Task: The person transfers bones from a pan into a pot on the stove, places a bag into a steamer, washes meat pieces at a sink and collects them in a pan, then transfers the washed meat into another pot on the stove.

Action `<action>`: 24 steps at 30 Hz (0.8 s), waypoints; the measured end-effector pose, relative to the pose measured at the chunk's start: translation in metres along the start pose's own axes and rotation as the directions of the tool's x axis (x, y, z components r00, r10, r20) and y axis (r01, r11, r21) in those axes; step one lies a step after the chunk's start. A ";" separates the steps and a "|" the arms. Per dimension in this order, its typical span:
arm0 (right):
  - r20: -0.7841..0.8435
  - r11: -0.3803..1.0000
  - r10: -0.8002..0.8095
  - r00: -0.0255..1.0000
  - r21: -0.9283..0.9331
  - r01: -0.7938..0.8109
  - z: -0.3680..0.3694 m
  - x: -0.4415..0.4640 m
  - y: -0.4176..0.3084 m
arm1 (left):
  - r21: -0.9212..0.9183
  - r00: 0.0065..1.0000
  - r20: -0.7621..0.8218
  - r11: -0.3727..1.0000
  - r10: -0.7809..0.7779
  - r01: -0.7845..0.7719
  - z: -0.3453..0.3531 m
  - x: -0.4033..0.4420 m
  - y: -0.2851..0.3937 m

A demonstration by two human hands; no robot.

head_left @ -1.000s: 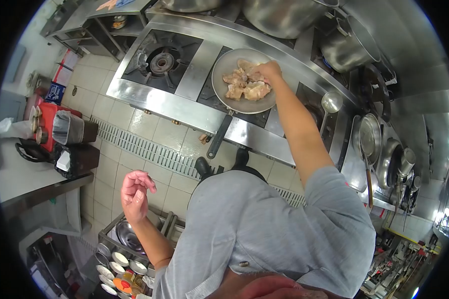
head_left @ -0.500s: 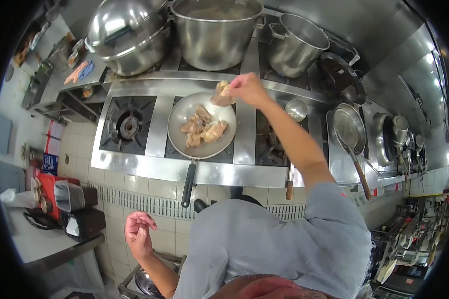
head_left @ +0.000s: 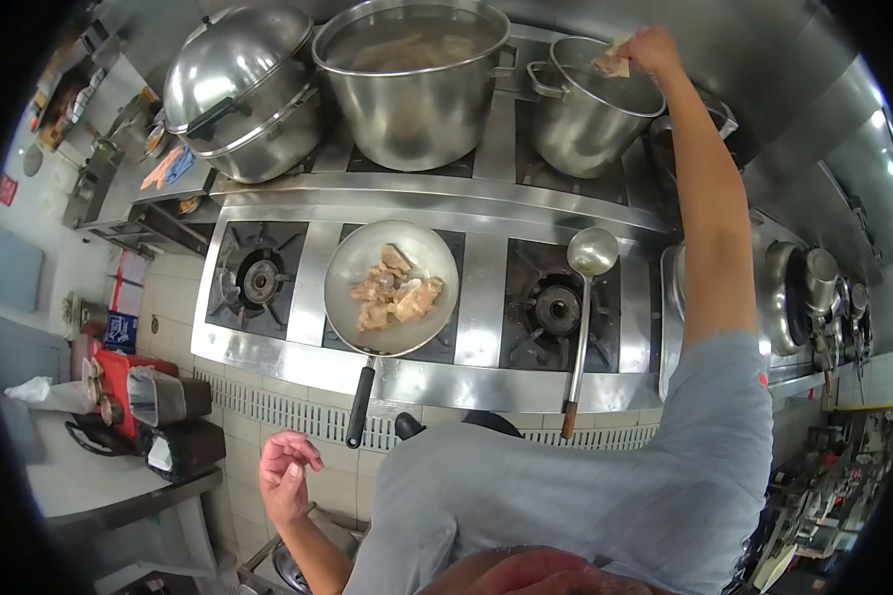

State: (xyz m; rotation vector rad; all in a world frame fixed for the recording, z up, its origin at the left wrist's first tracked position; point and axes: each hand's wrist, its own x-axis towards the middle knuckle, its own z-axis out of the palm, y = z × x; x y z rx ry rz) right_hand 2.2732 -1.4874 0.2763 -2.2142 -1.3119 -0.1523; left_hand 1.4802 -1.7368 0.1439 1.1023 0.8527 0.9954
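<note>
At the back right, my right hand (head_left: 651, 52) is closed on a piece of meat (head_left: 612, 61) over the mouth of the smaller steel pot (head_left: 585, 139). Several pale brown pieces of meat (head_left: 414, 297) lie in the frying pan (head_left: 392, 243), whose black handle (head_left: 361, 407) points toward me. My left hand (head_left: 286, 476) hangs in the air below and left of that handle, its fingers loosely bent with nothing in them. Beside the pan, a long ladle (head_left: 592, 252) lies across the right front burner.
A large stockpot (head_left: 407, 119) with liquid and pale contents stands at the back, left of it a domed lidded pot (head_left: 243, 69). Bare is the left front burner (head_left: 259, 282). Dark pans (head_left: 786, 297) line the right. A red box (head_left: 129, 372) sits on the left counter.
My right hand, with the piece of meat in it, has moved from above the frying pan to the smaller pot at the back right. My left hand has hardly moved.
</note>
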 end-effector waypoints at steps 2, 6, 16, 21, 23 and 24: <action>0.099 0.942 -0.099 0.990 -0.310 0.125 0.041 0.029 0.028 | 0.005 1.000 -0.020 1.000 -0.009 0.009 0.004 -0.006 0.002; 0.097 0.850 -0.282 0.954 -0.436 0.296 0.116 0.048 0.056 | 0.037 0.997 -0.065 0.999 -0.029 0.032 0.009 -0.021 0.006; -0.113 0.799 -0.513 0.851 -0.425 0.425 0.020 -0.051 -0.063 | 0.013 0.996 -0.083 1.000 0.013 -0.012 -0.031 -0.043 -0.007; -0.233 0.897 -0.290 0.928 0.272 0.348 -0.032 -0.329 -0.210 | -0.057 0.997 -0.042 0.997 0.058 -0.060 -0.070 -0.043 -0.018; -0.035 0.876 -0.296 0.955 0.389 0.286 0.009 -0.400 -0.226 | -0.073 0.998 0.032 0.996 0.059 -0.057 -0.089 -0.038 -0.020; -0.027 0.876 -0.307 0.951 0.383 0.293 0.009 -0.406 -0.236 | -0.076 0.997 0.053 0.996 0.056 -0.051 -0.098 -0.041 -0.020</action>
